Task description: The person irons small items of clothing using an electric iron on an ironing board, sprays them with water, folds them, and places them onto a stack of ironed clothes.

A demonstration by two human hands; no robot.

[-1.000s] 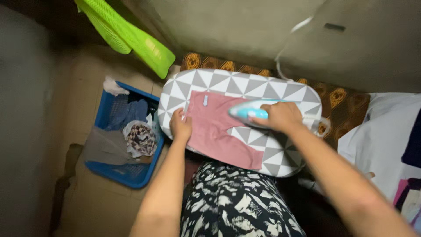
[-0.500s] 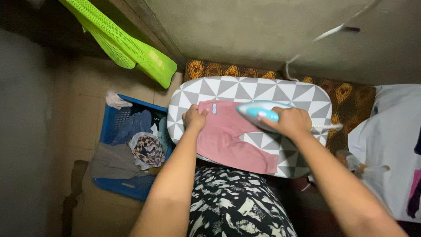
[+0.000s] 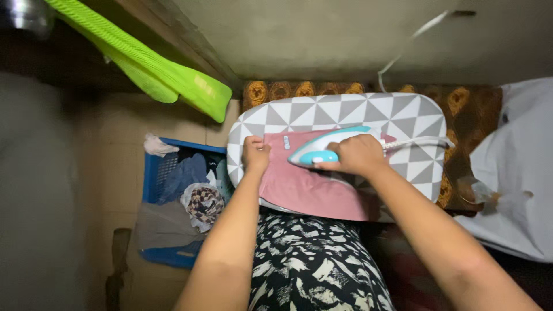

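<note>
A small pink garment [image 3: 311,187] lies spread flat on a compact ironing board [image 3: 403,115] covered in a grey and white triangle print. The cloth is a dusty rose colour, smooth over most of its surface, with a small pale label near its upper left corner; its lower edge hangs slightly over the near side of the board. The left hand [image 3: 255,154] is curled down on the garment's left edge, fingers bent and pressing the fabric to the board. The right hand [image 3: 357,155] is wrapped tight around the handle of a white and turquoise iron [image 3: 322,151], which rests on the upper part of the garment with its pointed nose aimed left, close to the left hand. A white cord [image 3: 415,141] runs from the iron's back end to the right across the board. To the left, on the floor, a blue plastic basket [image 3: 151,173] holds mixed clothes. A bright green mesh item [image 3: 167,78] hangs above it.
</note>
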